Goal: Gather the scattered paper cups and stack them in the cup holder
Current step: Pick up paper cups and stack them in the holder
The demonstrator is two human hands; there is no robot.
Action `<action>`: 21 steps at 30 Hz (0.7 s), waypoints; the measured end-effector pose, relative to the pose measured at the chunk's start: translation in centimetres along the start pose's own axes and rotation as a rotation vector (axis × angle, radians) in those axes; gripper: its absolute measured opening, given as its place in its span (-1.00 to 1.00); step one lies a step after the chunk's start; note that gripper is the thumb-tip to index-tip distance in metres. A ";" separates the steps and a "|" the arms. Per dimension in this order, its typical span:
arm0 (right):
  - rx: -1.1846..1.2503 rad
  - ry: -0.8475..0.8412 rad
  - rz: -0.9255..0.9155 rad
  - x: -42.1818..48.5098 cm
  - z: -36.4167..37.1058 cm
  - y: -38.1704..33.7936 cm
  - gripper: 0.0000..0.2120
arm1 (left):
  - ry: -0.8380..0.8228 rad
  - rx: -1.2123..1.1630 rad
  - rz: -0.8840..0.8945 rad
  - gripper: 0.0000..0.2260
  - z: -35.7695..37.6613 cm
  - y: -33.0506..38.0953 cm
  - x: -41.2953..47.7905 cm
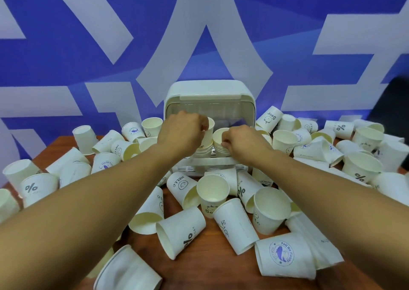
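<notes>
A cream cup holder (pixel 209 90) with its clear lid raised stands at the back middle of the wooden table. Inside its open front, two stacks of white paper cups stand side by side. My left hand (pixel 181 132) grips the top cup of the left stack (pixel 210 124) by its rim. My right hand (pixel 243 140) pinches the rim of the top cup of the right stack (pixel 219 135). Several more paper cups lie scattered all around, such as an upright one (pixel 212 192) just in front of the holder.
Printed paper cups, upright and tipped, cover the brown table (pixel 199 272) on both sides and in front of the holder. A flattened cup (pixel 126 272) lies near the front edge. A blue and white patterned wall stands close behind. A dark object (pixel 396 104) sits far right.
</notes>
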State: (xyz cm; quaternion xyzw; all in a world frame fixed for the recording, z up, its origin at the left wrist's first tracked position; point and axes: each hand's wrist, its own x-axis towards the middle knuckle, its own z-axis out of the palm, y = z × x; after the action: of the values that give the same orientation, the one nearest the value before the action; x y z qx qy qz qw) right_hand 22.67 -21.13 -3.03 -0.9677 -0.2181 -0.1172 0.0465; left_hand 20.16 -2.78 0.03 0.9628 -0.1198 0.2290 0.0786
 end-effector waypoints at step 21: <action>0.119 0.026 0.045 0.3 1.3 0.8 -0.79 | -0.098 0.069 0.039 -0.80 3.0 -0.1 -0.7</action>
State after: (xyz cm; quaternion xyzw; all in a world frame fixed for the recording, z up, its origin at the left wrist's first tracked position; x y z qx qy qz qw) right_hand 23.56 -21.52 -4.23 -0.9664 -0.2022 -0.1155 0.1092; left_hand 20.87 -3.22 -2.96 0.9725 -0.1341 0.1872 0.0350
